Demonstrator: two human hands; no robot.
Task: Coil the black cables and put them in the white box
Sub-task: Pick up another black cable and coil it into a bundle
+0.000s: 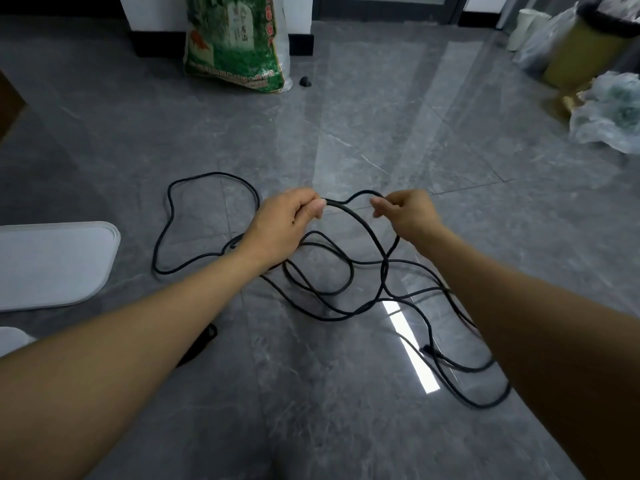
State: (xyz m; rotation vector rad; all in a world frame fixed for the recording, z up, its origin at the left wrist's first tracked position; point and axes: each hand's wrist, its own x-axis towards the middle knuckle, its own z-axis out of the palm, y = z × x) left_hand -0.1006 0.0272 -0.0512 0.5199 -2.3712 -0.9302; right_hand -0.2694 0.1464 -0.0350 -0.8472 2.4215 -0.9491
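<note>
cable (332, 292) on floor (346, 427) centre | lid (52, 265) left | sack (235, 43) behind

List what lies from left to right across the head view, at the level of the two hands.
white box → far-left loop of the black cable → left hand, pinching the cable → right hand, pinching the same cable → clear plastic bags at the right edge, lying farther back.

Dim, soft — floor (346, 410) glare, edge warp
</note>
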